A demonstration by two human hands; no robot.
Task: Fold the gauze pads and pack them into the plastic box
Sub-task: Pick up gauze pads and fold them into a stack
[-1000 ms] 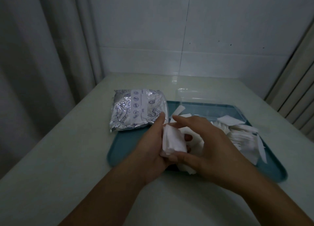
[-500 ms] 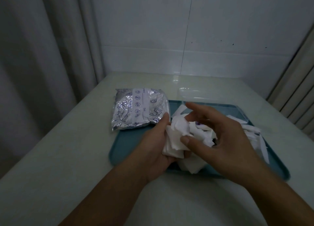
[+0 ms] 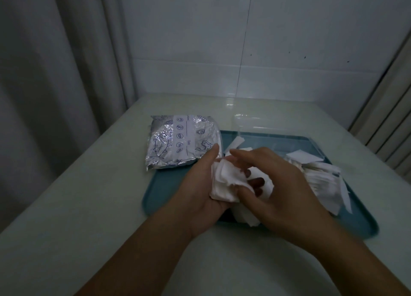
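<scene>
Pale table (image 3: 89, 206), teal tray (image 3: 160, 198), both hands' fingers (image 3: 242, 160) curled round crumpled gauze pad (image 3: 224, 180) (long axis unclear)

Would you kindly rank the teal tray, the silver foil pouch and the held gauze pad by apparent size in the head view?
1. Teal plastic tray
2. Silver foil pouch
3. White gauze pad, though nearer the camera

Look at the crinkled silver foil pouch (image 3: 181, 143) lying at the far left corner of the teal plastic tray (image 3: 160, 198): its white label panel carries the only print you can read. The word "Date" stands there in dark blue, running sideways beside a ruled line. Further up the same panel you see a second word ending in "ent", its start too blurred to tell. The small round icons beside them carry no lettering you can make out.
</scene>
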